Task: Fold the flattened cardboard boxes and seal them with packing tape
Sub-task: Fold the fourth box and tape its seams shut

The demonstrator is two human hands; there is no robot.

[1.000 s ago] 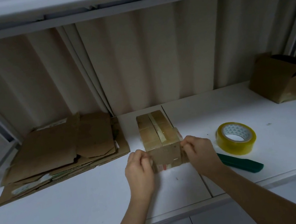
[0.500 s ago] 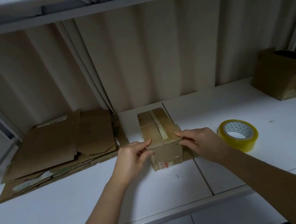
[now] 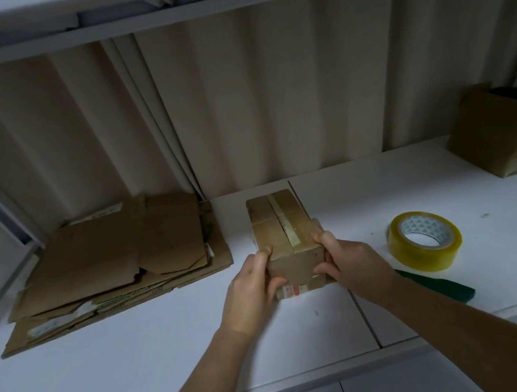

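A small folded cardboard box [image 3: 280, 223] stands on the white shelf [image 3: 108, 365], with a strip of tape along its top seam. My left hand [image 3: 251, 290] grips its near left corner, fingers over the top edge and thumb on the front face. My right hand [image 3: 345, 258] holds the near right corner the same way. A roll of yellow packing tape [image 3: 424, 239] lies flat to the right of the box. A pile of flattened cardboard boxes [image 3: 115, 262] rests at the left.
A green-handled cutter [image 3: 441, 287] lies near the shelf's front edge, partly behind my right forearm. Finished brown boxes [image 3: 497, 127] sit at the far right. A corrugated wall stands behind, and a shelf beam hangs overhead.
Both hands moved from pinching the box's top front edge to gripping its near corners. The view shifted a little, and the cutter shows again.
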